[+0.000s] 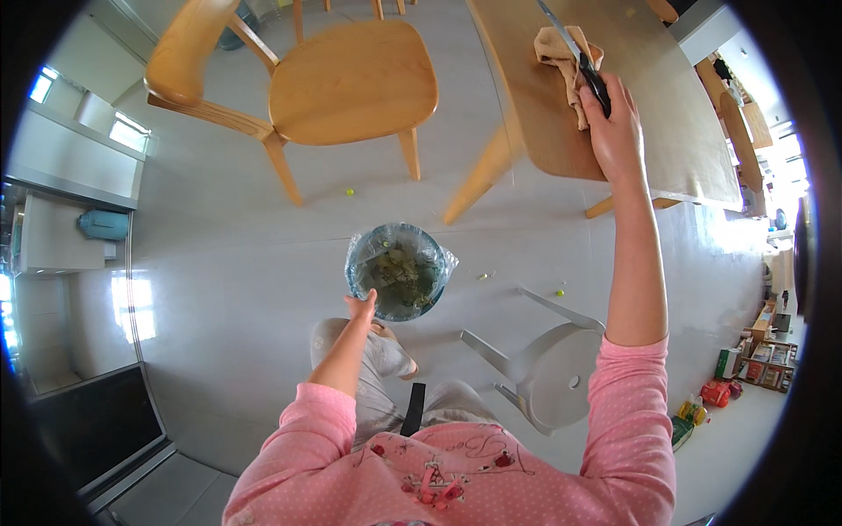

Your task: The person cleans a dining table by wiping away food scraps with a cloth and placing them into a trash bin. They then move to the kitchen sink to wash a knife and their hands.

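My right hand (617, 128) is over the wooden table, closed around the black handle of a knife (593, 79). The blade points away from me, across a crumpled tan cloth (559, 49) on the tabletop. Whether my fingers also hold part of the cloth is hidden. My left hand (362, 306) grips the near left rim of a round blue-green waste bin (350, 276), thumb at the edge. A clear plastic bag lines the bin and folds over its rim. Inside lie green and brownish plant scraps (398, 269).
A wooden table (658, 131) stands at the upper right, a wooden chair (355, 85) at the upper left. A white plastic stool (559, 378) is by my right knee. Small green round pieces (350, 192) and pale bits (483, 276) lie on the grey tiled floor.
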The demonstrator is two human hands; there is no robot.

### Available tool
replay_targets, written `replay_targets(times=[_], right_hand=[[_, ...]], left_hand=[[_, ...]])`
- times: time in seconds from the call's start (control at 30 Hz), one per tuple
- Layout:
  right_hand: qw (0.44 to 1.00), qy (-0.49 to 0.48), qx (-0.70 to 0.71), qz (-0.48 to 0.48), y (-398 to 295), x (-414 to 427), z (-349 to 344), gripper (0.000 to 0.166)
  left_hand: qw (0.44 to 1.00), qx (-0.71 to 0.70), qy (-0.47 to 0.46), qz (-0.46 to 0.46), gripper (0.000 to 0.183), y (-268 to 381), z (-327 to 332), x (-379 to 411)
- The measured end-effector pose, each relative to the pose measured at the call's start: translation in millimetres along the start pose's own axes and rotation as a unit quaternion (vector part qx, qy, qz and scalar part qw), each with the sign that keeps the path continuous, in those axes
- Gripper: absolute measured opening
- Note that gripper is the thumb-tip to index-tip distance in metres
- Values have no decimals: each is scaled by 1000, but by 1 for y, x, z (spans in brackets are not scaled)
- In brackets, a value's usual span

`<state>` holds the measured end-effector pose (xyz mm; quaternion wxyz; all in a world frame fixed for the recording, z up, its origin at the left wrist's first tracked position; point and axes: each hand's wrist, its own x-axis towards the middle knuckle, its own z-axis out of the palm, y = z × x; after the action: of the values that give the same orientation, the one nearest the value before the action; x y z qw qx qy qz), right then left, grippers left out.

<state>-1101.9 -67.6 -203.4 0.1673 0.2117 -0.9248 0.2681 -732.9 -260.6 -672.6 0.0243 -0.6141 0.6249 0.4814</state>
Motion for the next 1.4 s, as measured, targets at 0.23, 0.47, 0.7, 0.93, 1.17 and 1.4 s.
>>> replay_targets(times=[0.23, 0.47, 0.7, 0.93, 1.17, 1.4], right_hand=[[999, 13, -40, -3, -1, 1, 3, 32], [996, 7, -85, 4, -17, -4, 1, 33], [995, -10, -94, 17, -27, -7, -13, 32], [995, -17, -98, 22, -28, -3, -13, 32], [997, -8, -78, 26, -36, -1, -15, 30], [996, 15, -82, 17, -31, -1, -13, 28]], left_hand=[[981, 27, 69, 179, 79, 21, -31, -57], [994, 76, -33, 77, 62, 28, -114, -142], [986, 124, -107, 13, 52, 64, -205, -175], [992, 103, -65, 24, 48, 100, -241, -144], [988, 89, -56, 114, 50, 108, -211, -143], [990, 20, -127, 60, 47, 161, -197, -151]])
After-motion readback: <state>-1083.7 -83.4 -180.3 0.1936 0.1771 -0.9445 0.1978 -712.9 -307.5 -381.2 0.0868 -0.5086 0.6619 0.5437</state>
